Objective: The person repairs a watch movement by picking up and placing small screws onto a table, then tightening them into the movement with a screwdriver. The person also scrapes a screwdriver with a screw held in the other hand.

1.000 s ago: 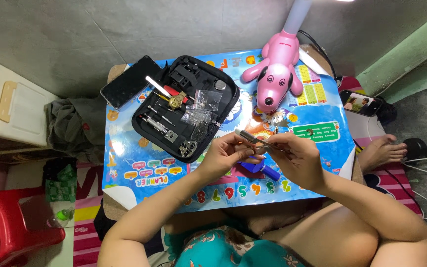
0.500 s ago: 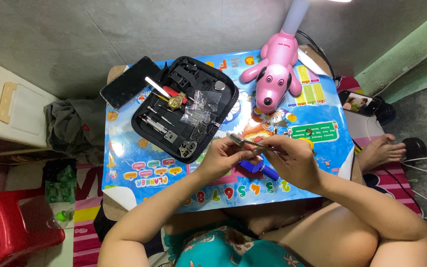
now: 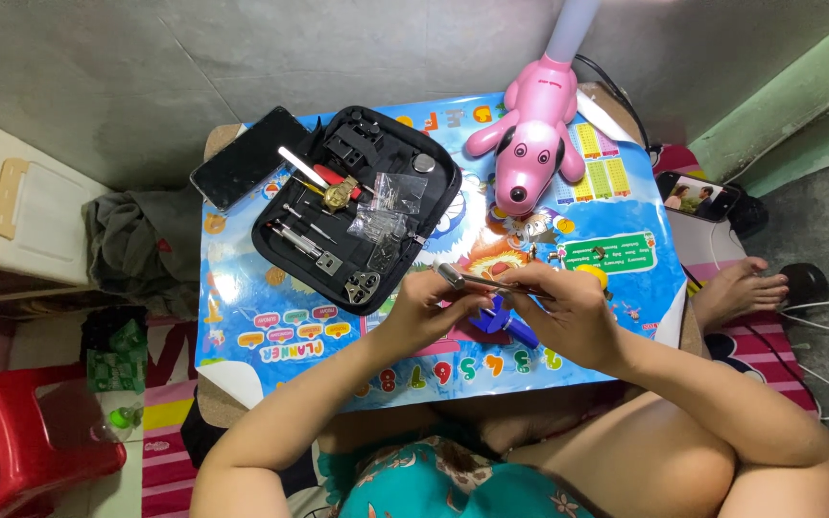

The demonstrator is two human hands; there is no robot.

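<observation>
Two hands, left hand (image 3: 424, 309) and right hand (image 3: 568, 312), pinch a slim, shiny metal band (image 3: 477, 281) at opposite ends; beneath the grip sits a blue plastic block (image 3: 503, 323), beyond it a black zip case (image 3: 434, 206).

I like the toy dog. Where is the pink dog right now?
In the head view, the pink dog sits at the far edge of the small table, right of the open black tool case and beyond both hands.
</observation>
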